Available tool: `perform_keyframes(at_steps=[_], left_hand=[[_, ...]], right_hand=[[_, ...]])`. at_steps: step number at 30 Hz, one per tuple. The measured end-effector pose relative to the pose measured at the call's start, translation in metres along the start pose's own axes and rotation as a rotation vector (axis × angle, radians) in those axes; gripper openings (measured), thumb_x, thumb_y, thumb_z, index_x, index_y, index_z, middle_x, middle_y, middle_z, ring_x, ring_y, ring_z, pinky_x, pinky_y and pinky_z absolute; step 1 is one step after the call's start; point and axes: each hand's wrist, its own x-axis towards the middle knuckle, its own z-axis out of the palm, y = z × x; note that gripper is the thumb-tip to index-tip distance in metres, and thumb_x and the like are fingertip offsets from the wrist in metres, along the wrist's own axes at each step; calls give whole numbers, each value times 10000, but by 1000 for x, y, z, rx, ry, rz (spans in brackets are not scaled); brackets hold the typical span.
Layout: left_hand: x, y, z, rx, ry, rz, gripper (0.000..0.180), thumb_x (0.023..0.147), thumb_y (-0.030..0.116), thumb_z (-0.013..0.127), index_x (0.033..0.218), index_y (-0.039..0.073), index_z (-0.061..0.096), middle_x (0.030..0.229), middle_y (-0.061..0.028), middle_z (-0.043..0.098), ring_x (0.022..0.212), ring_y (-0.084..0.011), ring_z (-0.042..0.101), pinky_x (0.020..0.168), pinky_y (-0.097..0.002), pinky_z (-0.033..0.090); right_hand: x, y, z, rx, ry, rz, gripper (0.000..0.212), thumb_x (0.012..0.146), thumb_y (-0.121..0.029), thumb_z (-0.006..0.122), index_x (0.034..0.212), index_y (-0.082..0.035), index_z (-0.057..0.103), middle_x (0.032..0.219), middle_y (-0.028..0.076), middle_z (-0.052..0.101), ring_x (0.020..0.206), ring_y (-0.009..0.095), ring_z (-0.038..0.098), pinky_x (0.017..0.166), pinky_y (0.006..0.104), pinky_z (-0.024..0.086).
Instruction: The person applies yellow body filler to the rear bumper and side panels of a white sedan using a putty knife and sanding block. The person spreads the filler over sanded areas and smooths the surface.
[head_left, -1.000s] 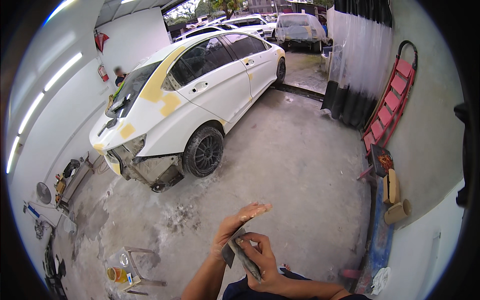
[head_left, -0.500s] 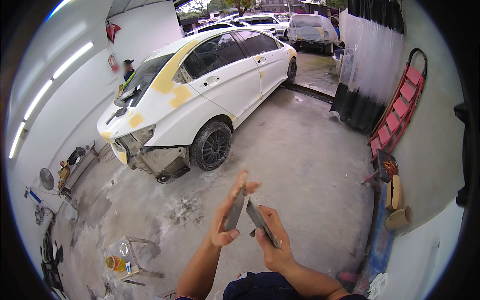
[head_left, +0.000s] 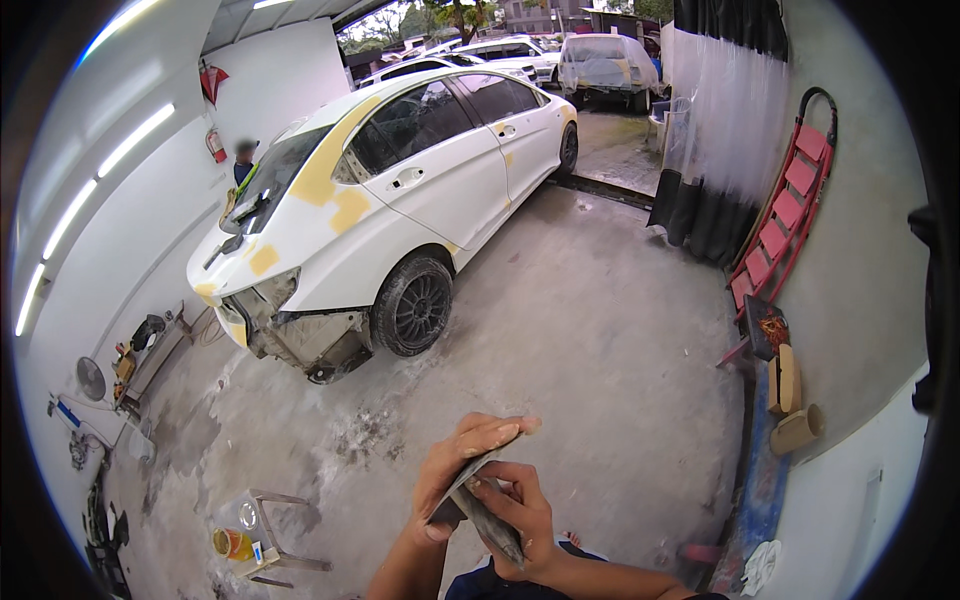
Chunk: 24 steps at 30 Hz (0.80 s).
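In front of my body both hands are closed on thin, dark grey flat pieces, brought together at their upper ends. My left hand (head_left: 452,468) grips one flat grey piece (head_left: 446,506) between its palm and thumb, fingers stretched along its far side. My right hand (head_left: 527,508) pinches a second flat grey piece (head_left: 488,522), its fingers bent over the upper part. The pieces look like stiff sheets or slim blocks; their exact kind does not show, and my fingers cover much of them.
Ahead stands a white car (head_left: 430,180) with yellowish patches and its rear bumper off. A small stool (head_left: 270,535) holding a yellow tub (head_left: 232,545) is at lower left. A red stepladder (head_left: 785,220) leans at right. Behind the car is a person (head_left: 243,165).
Both hands have come down and closer together. The two grey pieces, apart at the lower ends before, now meet and overlap. My right fingers have curled further over their piece.
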Motion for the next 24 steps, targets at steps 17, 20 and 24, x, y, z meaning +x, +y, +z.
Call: perform_keyframes(at_steps=[17, 20, 24], left_hand=[[-32, -7, 25, 400, -126, -38, 931, 851, 519, 650, 1524, -57, 362, 1563, -344, 319, 1453, -474, 327, 1220, -530, 200], [-46, -21, 22, 457, -455, -570, 663, 933, 222, 588, 1497, -56, 379, 1312, -330, 581, 1178, -440, 608, 1035, -478, 460], [-66, -48, 39, -41, 508, -613, 300, 1021, 103, 541, 1293, -24, 522, 883, -160, 733, 782, -241, 693, 711, -430, 540]], right_hand=[[37, 4, -34, 328, 267, 416, 391, 1043, -290, 565, 1301, 0, 602, 1226, 124, 604, 1050, 180, 585, 921, 286, 472], [48, 34, -71, 223, 411, 559, 441, 1035, -312, 603, 1346, -5, 549, 1135, 70, 656, 1069, 138, 595, 944, 299, 474], [19, 82, -115, 630, 722, 517, 432, 1039, -295, 593, 1378, -32, 541, 1068, 70, 661, 924, 177, 656, 830, 292, 544]])
